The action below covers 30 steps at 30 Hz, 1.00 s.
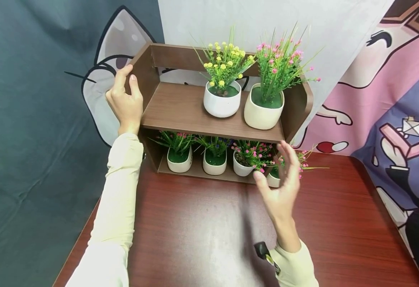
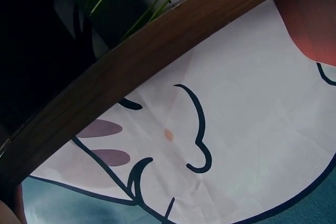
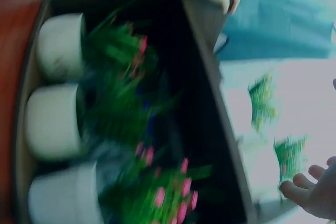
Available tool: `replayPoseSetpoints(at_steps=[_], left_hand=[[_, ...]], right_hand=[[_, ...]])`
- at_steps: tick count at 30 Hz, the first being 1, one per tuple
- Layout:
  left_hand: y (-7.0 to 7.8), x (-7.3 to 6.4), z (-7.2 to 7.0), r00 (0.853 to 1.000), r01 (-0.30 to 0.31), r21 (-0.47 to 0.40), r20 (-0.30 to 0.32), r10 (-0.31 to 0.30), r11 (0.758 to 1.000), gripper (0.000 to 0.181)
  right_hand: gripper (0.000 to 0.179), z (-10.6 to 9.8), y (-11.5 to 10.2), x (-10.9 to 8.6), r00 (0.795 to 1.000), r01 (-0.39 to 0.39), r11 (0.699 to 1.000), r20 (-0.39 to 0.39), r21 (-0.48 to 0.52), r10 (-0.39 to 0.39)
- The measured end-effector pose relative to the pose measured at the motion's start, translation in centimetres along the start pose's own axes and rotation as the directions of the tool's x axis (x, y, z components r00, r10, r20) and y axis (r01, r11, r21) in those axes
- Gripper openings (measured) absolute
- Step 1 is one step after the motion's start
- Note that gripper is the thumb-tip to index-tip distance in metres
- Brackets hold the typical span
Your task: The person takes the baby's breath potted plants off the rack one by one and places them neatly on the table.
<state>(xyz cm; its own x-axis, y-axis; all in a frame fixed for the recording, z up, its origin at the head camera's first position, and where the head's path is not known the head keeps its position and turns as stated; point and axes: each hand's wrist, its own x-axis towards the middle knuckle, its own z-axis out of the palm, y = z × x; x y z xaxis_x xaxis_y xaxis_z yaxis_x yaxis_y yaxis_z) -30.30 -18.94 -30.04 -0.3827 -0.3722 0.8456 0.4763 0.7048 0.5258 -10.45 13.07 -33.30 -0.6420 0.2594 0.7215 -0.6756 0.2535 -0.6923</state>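
My left hand (image 1: pixel 126 101) grips the front edge of the left side panel (image 1: pixel 146 75) of a brown two-tier wooden shelf (image 1: pixel 180 107); its curled fingers (image 3: pixel 231 4) also show there in the right wrist view. My right hand (image 1: pixel 283 187) is raised before the shelf's lower right end, fingers spread and gently bent, holding nothing. Behind it is a partly hidden potted plant (image 1: pixel 273 181) with pink flowers. On the upper tier, a white pot with yellow flowers (image 1: pixel 222 99) stands left of a cream pot with pink flowers (image 1: pixel 264 111).
Along the lower tier stand a cream pot with red flowers (image 1: pixel 179 161), a pot with blue flowers (image 1: pixel 214 163) and a white pot with pink flowers (image 1: pixel 243 166). The shelf stands on a reddish-brown table (image 1: pixel 195 223). Cartoon-printed cloth (image 1: pixel 360 91) hangs behind and to the right.
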Motion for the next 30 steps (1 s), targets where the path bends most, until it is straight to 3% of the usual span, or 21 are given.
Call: replayPoseSetpoints(at_steps=[4, 7, 13, 16, 20, 30], left_hand=[[0.0, 0.2, 0.1, 1.0, -0.015, -0.018, 0.005, 0.016, 1.0, 0.025], [0.0, 0.0, 0.0, 1.0, -0.006, -0.035, 0.007, 0.006, 0.999, 0.024], [0.0, -0.1, -0.4, 1.0, 0.003, -0.009, -0.01, -0.003, 1.0, 0.023], [0.0, 0.0, -0.5, 1.0, -0.013, 0.003, -0.009, 0.013, 1.0, 0.024], [0.0, 0.2, -0.6, 1.0, -0.03, 0.007, -0.001, 0.03, 1.0, 0.025], [0.0, -0.1, -0.3, 0.998, -0.054, 0.004, 0.018, 0.054, 0.999, 0.026]], right_hand=[[0.088, 2.8, 1.1, 1.8, 0.986, -0.046, 0.995, 0.156, -0.089, 0.06], [0.09, 4.7, 2.3, 3.1, 0.97, -0.081, 0.981, 0.213, -0.174, 0.118], [0.096, 8.2, 2.8, 5.6, 0.944, -0.182, 0.924, 0.203, -0.335, 0.26], [0.101, 9.3, 3.7, 6.3, 0.93, -0.248, 0.915, 0.187, -0.32, 0.317], [0.107, 10.3, 4.6, 6.9, 0.926, -0.286, 0.912, 0.159, -0.293, 0.341], [0.117, 12.1, 5.6, 9.3, 0.867, -0.409, 0.822, 0.111, -0.397, 0.485]])
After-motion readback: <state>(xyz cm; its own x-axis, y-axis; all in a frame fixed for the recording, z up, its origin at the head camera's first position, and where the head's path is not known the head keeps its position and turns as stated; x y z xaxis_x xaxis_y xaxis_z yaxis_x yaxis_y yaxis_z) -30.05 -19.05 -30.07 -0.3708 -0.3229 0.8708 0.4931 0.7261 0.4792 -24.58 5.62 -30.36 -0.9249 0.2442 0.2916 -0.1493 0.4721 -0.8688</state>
